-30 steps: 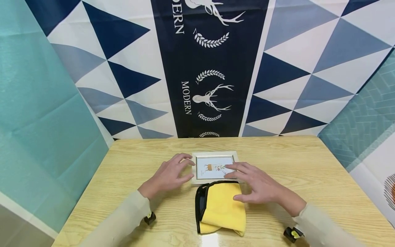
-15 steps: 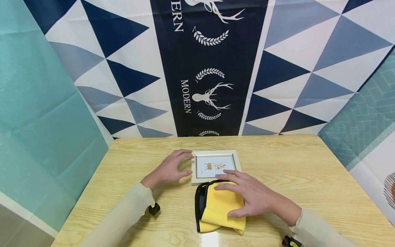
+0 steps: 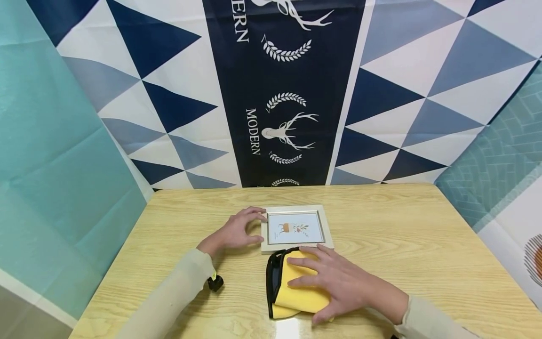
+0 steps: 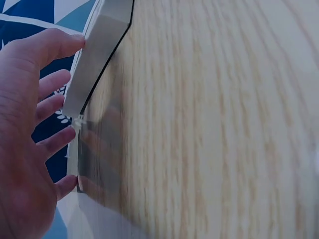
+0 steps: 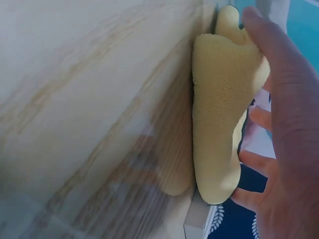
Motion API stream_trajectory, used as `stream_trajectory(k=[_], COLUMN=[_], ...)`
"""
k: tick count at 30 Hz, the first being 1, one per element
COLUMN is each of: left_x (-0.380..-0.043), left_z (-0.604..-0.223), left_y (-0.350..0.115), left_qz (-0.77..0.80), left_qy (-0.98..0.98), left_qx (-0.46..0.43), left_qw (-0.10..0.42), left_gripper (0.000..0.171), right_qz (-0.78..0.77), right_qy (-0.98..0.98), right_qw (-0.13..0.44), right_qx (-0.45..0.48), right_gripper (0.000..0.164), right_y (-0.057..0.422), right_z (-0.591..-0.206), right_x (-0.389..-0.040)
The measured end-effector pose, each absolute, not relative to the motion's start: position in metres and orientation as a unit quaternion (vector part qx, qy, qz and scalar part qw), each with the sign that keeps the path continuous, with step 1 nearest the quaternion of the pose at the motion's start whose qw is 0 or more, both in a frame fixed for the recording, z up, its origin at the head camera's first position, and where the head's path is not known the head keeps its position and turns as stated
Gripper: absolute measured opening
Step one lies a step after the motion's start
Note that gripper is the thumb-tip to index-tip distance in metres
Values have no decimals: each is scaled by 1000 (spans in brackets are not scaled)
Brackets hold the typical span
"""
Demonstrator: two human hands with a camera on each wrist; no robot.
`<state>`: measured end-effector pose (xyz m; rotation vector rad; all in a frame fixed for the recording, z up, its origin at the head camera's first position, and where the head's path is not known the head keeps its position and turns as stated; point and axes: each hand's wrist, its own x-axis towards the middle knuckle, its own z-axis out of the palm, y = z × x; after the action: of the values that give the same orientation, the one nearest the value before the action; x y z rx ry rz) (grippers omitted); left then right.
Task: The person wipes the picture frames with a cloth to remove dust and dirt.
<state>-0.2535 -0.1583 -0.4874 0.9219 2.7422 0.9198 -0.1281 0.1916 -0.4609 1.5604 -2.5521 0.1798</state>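
A picture frame with a pale border and a small deer print lies flat on the table. My left hand is at its left edge, fingers spread and slightly bent. In the left wrist view the thumb touches the side of the frame. Just in front of the frame is a folded yellow cloth with black edging. Over its right part my right hand spreads its fingers, hiding some of it. The right wrist view has the thick cloth fold under the palm, fingertips touching or very near it.
Both things lie on a light wood-grain table. A wall covering with triangles and deer heads rises behind the table's back edge. Teal panels stand on the left side and at the right.
My right hand has moved from the frame's right side toward me, down onto the yellow cloth. My left hand has shifted slightly closer to the frame's left edge. Frame and cloth stay put.
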Motion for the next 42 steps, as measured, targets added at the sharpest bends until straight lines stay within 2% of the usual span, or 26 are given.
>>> stream_trajectory(k=[5, 14, 18, 21, 26, 31, 38, 42], left_x=[-249, -247, -247, -246, -247, -252, -247, -246], left_z=[-478, -477, -477, -478, -480, -490, -479, -478], left_y=[-156, -155, -155, -155, -156, -157, -154, -155], left_qz=[307, 292, 292, 294, 306, 306, 318, 315], left_qy=[900, 911, 911, 910, 904, 899, 899, 900], left_qx=[299, 277, 273, 275, 286, 309, 290, 291], left_qw=[75, 96, 101, 102, 93, 58, 84, 75], left_gripper=[56, 57, 57, 57, 57, 55, 58, 57], right_qz=[26, 7, 13, 23, 34, 37, 74, 88], right_qy=[-843, -836, -833, -830, -819, -809, -793, -786], right_qw=[81, 37, 35, 52, 90, 115, 153, 162], right_qx=[531, 548, 553, 555, 565, 575, 584, 590], right_gripper=[72, 59, 62, 66, 63, 62, 63, 64], right_y=[191, 187, 185, 183, 179, 178, 179, 180], right_z=[-463, -457, -457, -460, -464, -464, -465, -464], right_x=[-126, -131, -135, -136, -138, -140, -145, -147])
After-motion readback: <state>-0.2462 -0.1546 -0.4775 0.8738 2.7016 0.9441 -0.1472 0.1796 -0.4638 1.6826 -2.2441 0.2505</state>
